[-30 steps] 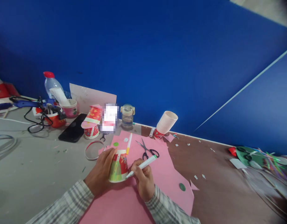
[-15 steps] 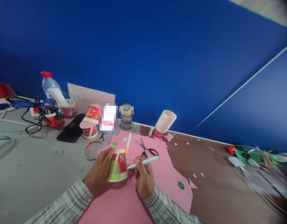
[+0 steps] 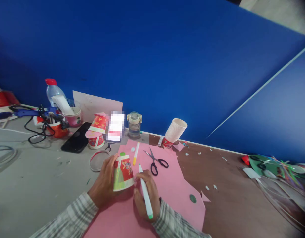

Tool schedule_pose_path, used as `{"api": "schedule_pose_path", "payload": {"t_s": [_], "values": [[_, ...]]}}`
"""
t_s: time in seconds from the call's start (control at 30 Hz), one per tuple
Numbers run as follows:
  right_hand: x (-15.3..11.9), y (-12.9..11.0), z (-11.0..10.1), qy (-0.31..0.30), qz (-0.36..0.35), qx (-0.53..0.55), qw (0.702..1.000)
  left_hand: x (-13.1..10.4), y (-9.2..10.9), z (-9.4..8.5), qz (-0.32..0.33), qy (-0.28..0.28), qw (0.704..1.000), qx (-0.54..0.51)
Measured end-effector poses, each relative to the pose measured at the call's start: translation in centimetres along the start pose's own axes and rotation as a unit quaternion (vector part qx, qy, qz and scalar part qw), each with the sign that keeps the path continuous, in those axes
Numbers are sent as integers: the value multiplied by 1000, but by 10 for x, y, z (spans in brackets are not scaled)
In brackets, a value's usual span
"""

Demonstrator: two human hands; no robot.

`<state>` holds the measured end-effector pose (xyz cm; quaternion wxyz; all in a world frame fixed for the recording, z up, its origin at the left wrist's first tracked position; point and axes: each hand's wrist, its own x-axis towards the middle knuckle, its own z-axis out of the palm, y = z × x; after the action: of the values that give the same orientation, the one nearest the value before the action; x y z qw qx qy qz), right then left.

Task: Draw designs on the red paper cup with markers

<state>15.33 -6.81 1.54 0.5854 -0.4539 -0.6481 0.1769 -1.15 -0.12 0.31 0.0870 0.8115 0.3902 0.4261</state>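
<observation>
My left hand (image 3: 104, 181) grips a red paper cup (image 3: 126, 170) from its left side; the cup is upside down, tilted a little, with a light green area low on its wall. Close to the cup's right side, my right hand (image 3: 147, 195) is closed on a white marker (image 3: 145, 193). Its green tip end points up and away, its green back end down toward me. Both hands are over pink paper (image 3: 174, 191). Black-handled scissors (image 3: 154, 161) lie open beyond my right hand, beside a white-and-yellow marker (image 3: 136, 154).
Stacked paper cups (image 3: 175, 130) lean at the back, right of a lidded glass jar (image 3: 134, 125). Two decorated cups (image 3: 97, 127), a black phone (image 3: 76, 138) and a tape ring (image 3: 99, 160) are at left. Paper scraps (image 3: 207, 187) and tangled strips (image 3: 286, 172) lie at right.
My right hand has turned the marker from nearly level to steep, its tip now away from the cup wall. The cup has shifted and tilted slightly in my left hand. More of the scissors' handles shows.
</observation>
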Motion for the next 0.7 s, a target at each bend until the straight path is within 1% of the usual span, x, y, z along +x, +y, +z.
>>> {"api": "schedule_pose_path", "payload": {"t_s": [0.17, 0.3, 0.37, 0.43, 0.5, 0.6, 0.63, 0.7], "values": [[-2, 4, 3, -15, -79, -71, 994, -1, 0, 0, 4, -9, 1000, -24], [-3, 7, -3, -40, -125, -99, 986, -4, -1, 0, -4, -60, 998, -13], [-2, 8, -6, -58, -159, -127, 977, -4, -1, -1, -7, -89, 996, -7], [-1, 9, -8, -70, -190, -165, 965, -4, 0, -2, -6, -100, 995, -6], [1, 10, -9, -83, -205, -199, 955, -3, 2, -4, 8, -79, 997, 6], [3, 9, -9, -115, -217, -234, 941, -1, 5, -4, 51, -8, 997, 58], [4, 7, -8, -122, -218, -240, 938, -1, 6, -3, 62, 7, 995, 76], [5, 5, -8, -130, -217, -247, 935, -1, 8, -2, 72, 15, 992, 103]]}}
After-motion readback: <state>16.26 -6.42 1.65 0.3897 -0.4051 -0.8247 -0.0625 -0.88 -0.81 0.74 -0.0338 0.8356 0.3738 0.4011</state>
